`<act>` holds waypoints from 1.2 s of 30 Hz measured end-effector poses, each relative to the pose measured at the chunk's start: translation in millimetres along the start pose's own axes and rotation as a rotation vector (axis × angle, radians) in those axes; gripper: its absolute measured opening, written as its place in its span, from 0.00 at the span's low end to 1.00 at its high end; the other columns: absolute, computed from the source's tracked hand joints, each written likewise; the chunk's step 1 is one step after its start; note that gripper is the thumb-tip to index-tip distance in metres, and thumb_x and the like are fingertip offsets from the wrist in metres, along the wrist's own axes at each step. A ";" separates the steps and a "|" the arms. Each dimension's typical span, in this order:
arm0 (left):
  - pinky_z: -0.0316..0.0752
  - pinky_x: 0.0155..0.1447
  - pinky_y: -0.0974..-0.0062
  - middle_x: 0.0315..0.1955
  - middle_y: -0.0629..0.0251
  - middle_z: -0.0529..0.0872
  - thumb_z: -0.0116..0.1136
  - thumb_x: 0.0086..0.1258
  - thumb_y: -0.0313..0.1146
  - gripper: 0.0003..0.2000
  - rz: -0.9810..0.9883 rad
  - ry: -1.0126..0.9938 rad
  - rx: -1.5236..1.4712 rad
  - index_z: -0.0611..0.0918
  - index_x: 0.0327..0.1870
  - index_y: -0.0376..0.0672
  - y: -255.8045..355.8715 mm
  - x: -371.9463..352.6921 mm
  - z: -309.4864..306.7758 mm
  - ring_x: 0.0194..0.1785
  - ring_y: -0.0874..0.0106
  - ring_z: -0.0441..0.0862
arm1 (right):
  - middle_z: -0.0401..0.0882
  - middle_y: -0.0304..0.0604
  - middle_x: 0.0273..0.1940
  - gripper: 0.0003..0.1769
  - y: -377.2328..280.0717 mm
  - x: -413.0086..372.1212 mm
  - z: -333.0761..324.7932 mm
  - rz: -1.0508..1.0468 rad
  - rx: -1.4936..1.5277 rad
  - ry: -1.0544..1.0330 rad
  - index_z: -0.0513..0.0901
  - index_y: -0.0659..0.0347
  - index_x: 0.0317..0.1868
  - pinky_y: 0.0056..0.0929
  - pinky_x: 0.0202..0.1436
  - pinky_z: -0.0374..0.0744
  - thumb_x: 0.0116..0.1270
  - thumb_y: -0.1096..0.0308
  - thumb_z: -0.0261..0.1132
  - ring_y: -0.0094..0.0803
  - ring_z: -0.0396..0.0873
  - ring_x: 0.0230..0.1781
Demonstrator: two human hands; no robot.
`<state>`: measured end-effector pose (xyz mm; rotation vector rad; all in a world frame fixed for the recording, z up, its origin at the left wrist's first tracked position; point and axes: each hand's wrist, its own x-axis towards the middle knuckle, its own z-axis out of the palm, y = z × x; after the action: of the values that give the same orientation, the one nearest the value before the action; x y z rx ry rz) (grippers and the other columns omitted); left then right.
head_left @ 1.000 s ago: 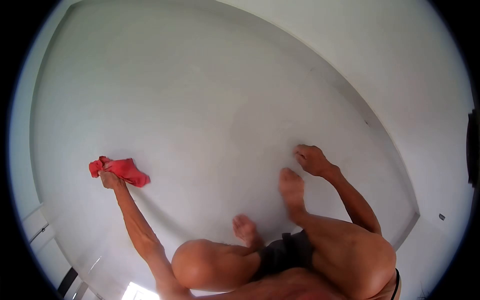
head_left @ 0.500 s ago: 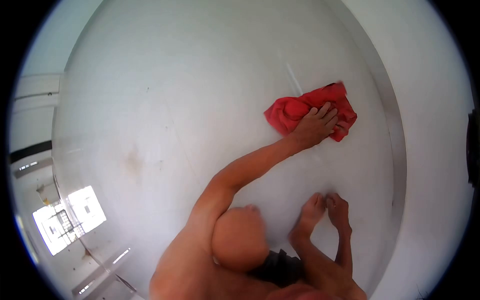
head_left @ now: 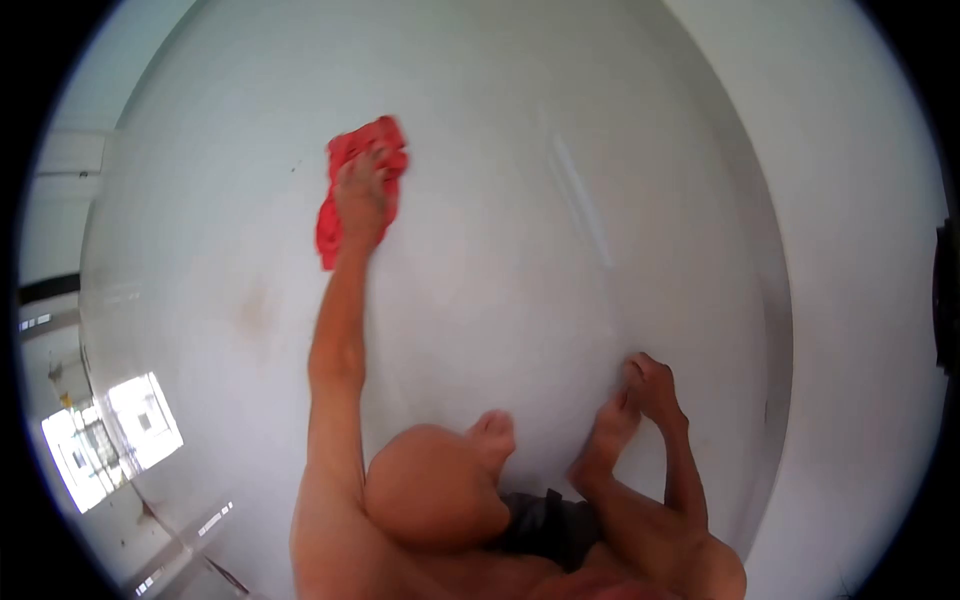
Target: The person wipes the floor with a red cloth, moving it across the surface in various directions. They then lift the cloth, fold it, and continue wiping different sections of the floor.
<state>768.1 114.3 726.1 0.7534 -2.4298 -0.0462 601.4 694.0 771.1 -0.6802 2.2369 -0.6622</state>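
My left hand (head_left: pixel 362 200) lies on top of a crumpled red cloth (head_left: pixel 385 135), pressing it against the pale, smooth floor (head_left: pixel 470 260). Its fingers are spread and stretched out over the cloth, with the arm reaching straight ahead. At the lower right, my right hand (head_left: pixel 652 388) is low beside the toes of my right foot (head_left: pixel 607 435). Its fingers are curled and held together; what they hold, if anything, is too small to make out.
My bent left knee (head_left: pixel 430 490) and left foot (head_left: pixel 491 437) are at the lower middle. A white wall or ledge (head_left: pixel 850 250) curves along the right side. Bright window light (head_left: pixel 145 420) shows at the lower left. A brownish smudge (head_left: pixel 253 312) marks the floor.
My left hand and the red cloth have swept from the right across to the left. My right hand has shifted slightly left and up, closer over the toes. The left foot shows more.
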 end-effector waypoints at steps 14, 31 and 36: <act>0.79 0.59 0.56 0.58 0.49 0.87 0.52 0.86 0.41 0.18 0.039 -0.163 0.006 0.82 0.65 0.37 19.4 -28.3 51.5 0.61 0.53 0.83 | 0.79 0.52 0.34 0.07 -12.8 -8.9 45.3 -0.112 -0.105 0.141 0.76 0.63 0.35 0.51 0.44 0.78 0.74 0.71 0.60 0.53 0.77 0.39; 0.77 0.57 0.51 0.69 0.56 0.80 0.67 0.73 0.41 0.21 0.220 -0.439 -0.504 0.83 0.64 0.45 245.0 -129.2 24.0 0.71 0.53 0.74 | 0.82 0.58 0.59 0.15 -65.3 28.6 62.0 -0.310 -0.098 0.126 0.81 0.64 0.58 0.53 0.57 0.84 0.76 0.67 0.65 0.60 0.83 0.56; 0.73 0.65 0.49 0.72 0.54 0.78 0.67 0.73 0.41 0.25 0.172 -0.299 -0.547 0.81 0.68 0.41 234.0 -140.5 -14.9 0.77 0.51 0.70 | 0.76 0.63 0.67 0.22 -113.3 60.7 56.3 -0.481 -0.265 0.221 0.76 0.65 0.67 0.53 0.61 0.83 0.79 0.65 0.64 0.63 0.80 0.63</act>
<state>751.4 386.6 710.8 0.3020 -2.5631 -0.7696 636.3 558.2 778.1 -1.3632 2.4056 -0.6990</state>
